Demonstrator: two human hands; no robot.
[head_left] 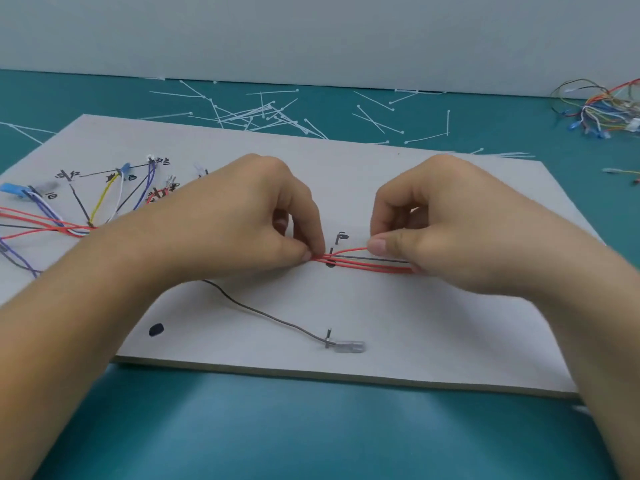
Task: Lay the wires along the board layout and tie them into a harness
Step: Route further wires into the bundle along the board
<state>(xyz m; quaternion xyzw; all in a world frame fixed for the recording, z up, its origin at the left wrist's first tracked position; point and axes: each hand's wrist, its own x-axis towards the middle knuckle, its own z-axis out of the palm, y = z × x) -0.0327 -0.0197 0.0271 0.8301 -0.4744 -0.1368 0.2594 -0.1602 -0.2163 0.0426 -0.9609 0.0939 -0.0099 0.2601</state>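
1. Nearest to us is the teal table (311, 427), and on it lies the pale board (398, 317), its front edge running across our view.
2. On the near part of the board we see a black mark (156, 329) at the left. A thin dark wire (263, 311) curves from under our left forearm to a clear terminal (349, 346) beside a small peg.
3. At the middle of the board our left hand (242, 216) is curled, its thumb and forefinger pinching the red wires (367, 268) just left of a drawn mark.
4. Our right hand (450, 220) is curled as well, its thumb and fingers pinching the top red strand, which bows up slightly between the hands.
5. The red wires lie flat on the board between the two hands, with a black wire (377, 259) running alongside them.
6. Further back on the left, the board carries a fan of coloured wires (104, 199): yellow, white, purple, black and red. They spread toward handwritten labels and gather near the left edge, where a blue connector (12, 189) sits.
7. Beyond the board, white cable ties (256, 114) lie scattered on the table.
8. At the far right a loose bundle of mixed wires (602, 109) rests on the table, well apart from the board.
9. Behind it all stands a pale wall (311, 36).
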